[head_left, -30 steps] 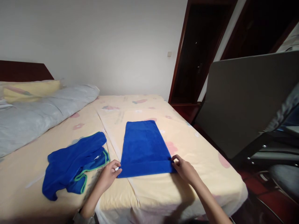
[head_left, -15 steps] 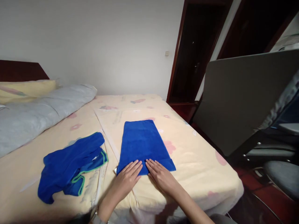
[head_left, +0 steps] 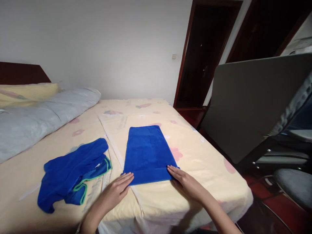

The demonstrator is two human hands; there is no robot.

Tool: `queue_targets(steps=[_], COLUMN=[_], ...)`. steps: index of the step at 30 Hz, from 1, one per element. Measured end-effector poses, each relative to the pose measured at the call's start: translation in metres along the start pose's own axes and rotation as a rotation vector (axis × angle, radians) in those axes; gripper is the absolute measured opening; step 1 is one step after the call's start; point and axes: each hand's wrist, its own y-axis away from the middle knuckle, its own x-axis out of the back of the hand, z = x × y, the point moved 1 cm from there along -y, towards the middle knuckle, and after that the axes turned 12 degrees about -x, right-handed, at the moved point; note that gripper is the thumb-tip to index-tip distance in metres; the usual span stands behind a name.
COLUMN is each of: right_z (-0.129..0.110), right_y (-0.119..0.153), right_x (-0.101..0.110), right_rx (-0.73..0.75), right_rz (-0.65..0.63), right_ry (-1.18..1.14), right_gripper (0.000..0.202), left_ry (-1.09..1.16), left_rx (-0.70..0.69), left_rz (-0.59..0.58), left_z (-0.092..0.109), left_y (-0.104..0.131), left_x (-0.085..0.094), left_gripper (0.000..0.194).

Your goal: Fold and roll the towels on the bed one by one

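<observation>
A blue towel (head_left: 149, 148) lies spread on the bed, its near edge turned over into a narrow folded strip. My left hand (head_left: 119, 187) rests with straight fingers on the left end of that strip. On its right end lies my right hand (head_left: 184, 180), fingers stretched out and palm down. Neither hand grasps anything. To the left, a second blue towel (head_left: 70, 174) with green edging is crumpled in a loose heap, a small white tag showing on it.
The bed (head_left: 209, 159) has a pale yellow patterned sheet. A grey rolled quilt (head_left: 48, 115) and a yellow pillow (head_left: 29, 92) lie at the left. Beyond the bed's right edge stand a large dark panel (head_left: 253, 104) and a grey-seated stool (head_left: 293, 185).
My hands have moved apart, from the middle of the folded strip outward to its two ends. The strip now shows flat between them. The crumpled towel stays in place.
</observation>
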Motion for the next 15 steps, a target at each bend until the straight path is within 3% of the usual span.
queue_targets(steps=[6,10,13,15], right_z=[0.006,0.017,0.025,0.031], right_y=[-0.012,-0.021,-0.031,-0.040], right_x=[0.022,0.033,0.033,0.028], right_rx=[-0.135,-0.290,-0.420,-0.513], right_rz=[0.038,-0.048,-0.056,0.011], right_ry=[0.005,-0.279,-0.527,-0.587], right_gripper=[0.060,0.050,0.042,0.038], left_ry=[0.076,0.242,0.349,0.360], left_rx=[0.177,0.286,0.431,0.541], left_rz=[0.094,0.184,0.282,0.369], left_z=[-0.009,-0.020,-0.033,-0.043], left_y=[-0.006,-0.018,-0.028,-0.034], left_x=[0.020,0.022,0.019,0.016], left_gripper=[0.037,0.020,0.027,0.036])
